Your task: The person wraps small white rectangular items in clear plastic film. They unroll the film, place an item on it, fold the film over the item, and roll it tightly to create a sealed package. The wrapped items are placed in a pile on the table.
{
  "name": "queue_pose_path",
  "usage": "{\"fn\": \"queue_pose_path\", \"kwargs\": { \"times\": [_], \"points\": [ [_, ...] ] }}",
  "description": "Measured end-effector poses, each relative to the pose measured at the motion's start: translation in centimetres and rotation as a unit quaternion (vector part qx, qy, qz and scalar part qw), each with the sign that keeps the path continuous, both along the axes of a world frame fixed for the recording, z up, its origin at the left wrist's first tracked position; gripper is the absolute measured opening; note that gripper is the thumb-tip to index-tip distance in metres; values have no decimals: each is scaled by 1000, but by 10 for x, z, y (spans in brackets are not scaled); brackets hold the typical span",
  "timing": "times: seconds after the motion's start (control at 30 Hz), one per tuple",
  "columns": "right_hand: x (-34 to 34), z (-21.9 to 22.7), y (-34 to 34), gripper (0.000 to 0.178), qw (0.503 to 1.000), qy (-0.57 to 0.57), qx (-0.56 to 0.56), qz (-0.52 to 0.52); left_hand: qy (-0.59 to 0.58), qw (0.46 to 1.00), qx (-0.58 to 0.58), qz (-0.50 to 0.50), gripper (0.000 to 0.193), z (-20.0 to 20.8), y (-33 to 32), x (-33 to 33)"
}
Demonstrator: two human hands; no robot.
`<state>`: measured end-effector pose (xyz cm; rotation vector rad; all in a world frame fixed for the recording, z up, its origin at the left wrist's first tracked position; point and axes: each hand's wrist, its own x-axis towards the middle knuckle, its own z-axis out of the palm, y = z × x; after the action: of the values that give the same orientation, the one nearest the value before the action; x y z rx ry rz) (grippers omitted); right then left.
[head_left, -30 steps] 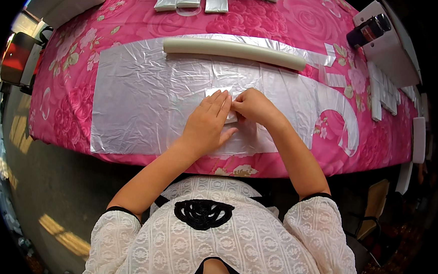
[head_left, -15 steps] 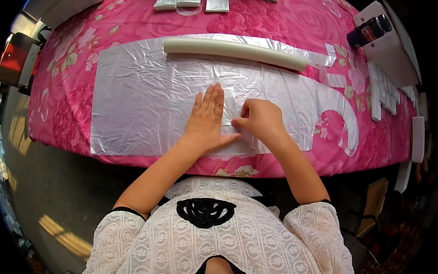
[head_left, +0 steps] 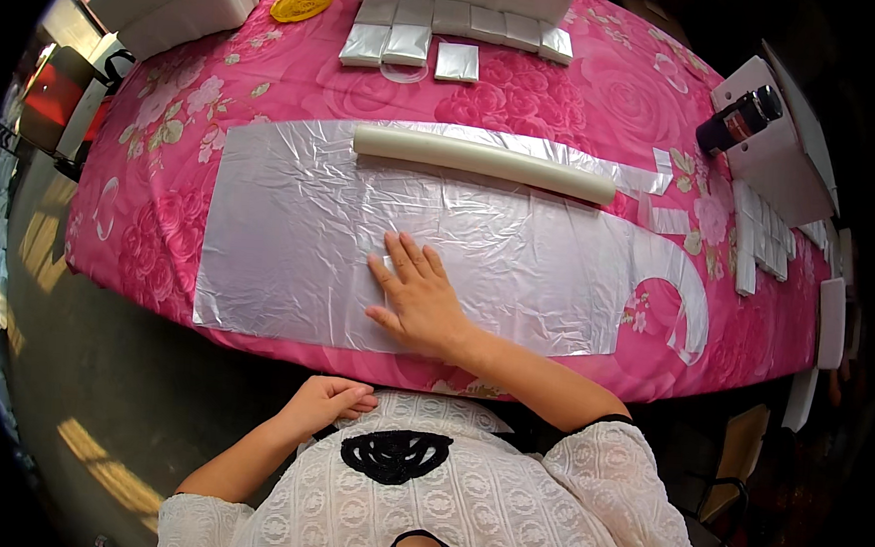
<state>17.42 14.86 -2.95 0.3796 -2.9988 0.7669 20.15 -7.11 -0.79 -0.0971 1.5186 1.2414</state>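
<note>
A large silvery-white plastic bag [head_left: 280, 234] with handle loops at its right end lies flat and wrinkled on the table. My right hand [head_left: 421, 303] rests palm down on it, fingers spread. A small pale patch [head_left: 389, 265] shows beside its fingers, mostly covered by the hand. A long cream-coloured tube [head_left: 484, 163] lies across the far part of the bag. My left hand [head_left: 334, 403] is drawn back off the table's near edge, by my waist. Its fingers are curled together, and the inside of that hand is hidden.
The table has a pink flowered cloth [head_left: 150, 216]. Several folded silvery packets [head_left: 457, 62] and a yellow coil [head_left: 302, 2] lie at the back. A dark bottle [head_left: 739, 122] and a white box [head_left: 780, 164] stand at the right, near more white packets [head_left: 746, 257].
My left hand has left the bag and come back to my waist. My right hand has gone from a pinch to lying flat, farther left. The view has tilted up.
</note>
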Motion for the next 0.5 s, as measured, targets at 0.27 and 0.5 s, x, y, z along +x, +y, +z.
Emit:
{"fn": "queue_pose_path", "kwargs": {
  "times": [0.27, 0.5],
  "points": [
    [39, 2, -71, 40, 973, -30, -125, 194, 164, 980, -52, 97, 13, -19, -20, 13],
    [-2, 28, 13, 10, 965, -10, -105, 238, 421, 906, -50, -7, 17, 24, 5, -20]
  ]
}}
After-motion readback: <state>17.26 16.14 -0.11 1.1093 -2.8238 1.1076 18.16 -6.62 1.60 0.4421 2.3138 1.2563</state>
